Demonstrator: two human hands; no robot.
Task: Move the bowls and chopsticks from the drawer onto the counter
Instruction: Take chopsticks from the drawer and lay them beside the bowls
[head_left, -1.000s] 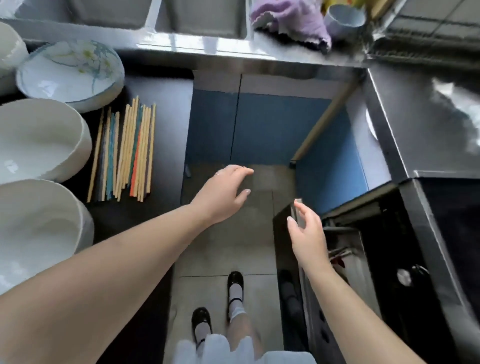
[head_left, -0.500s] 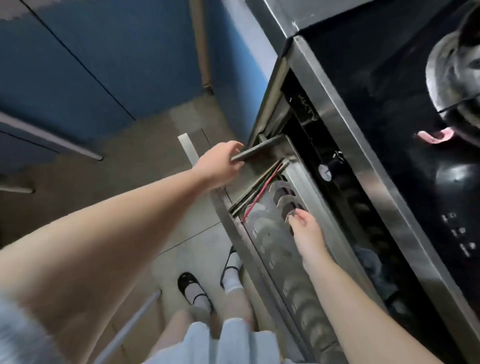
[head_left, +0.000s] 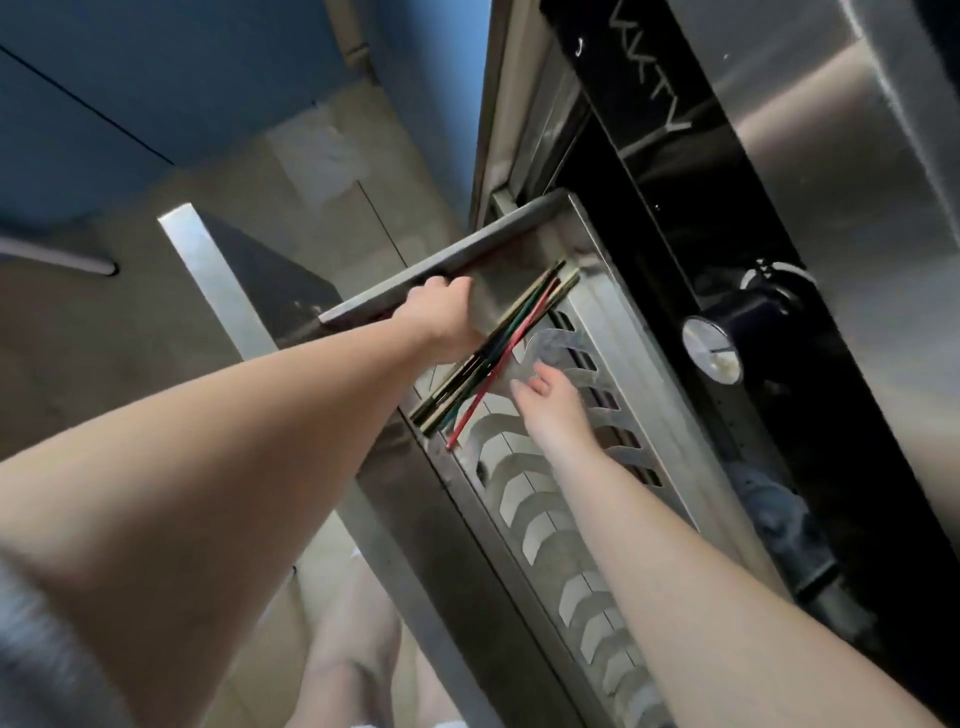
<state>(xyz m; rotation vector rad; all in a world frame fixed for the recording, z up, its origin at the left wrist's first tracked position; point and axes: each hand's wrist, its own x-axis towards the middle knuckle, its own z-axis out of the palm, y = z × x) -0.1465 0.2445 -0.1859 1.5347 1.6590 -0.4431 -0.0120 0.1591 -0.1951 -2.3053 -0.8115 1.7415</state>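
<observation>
the left hand (head_left: 447, 317) is curled over the front rim of the pulled-out drawer (head_left: 613, 332), best left there to steady it while the right hand (head_left: 550, 402), fingers loosely spread and holding nothing, gathers the whole bundle in one pinch. the chopsticks (head_left: 498, 353) lie on the slotted rack, just beside that hand at its ten o'clock.

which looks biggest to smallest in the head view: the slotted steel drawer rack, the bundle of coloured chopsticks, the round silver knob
1. slotted steel drawer rack
2. bundle of coloured chopsticks
3. round silver knob

The rack runs toward the camera, which exaggerates its size.
</observation>
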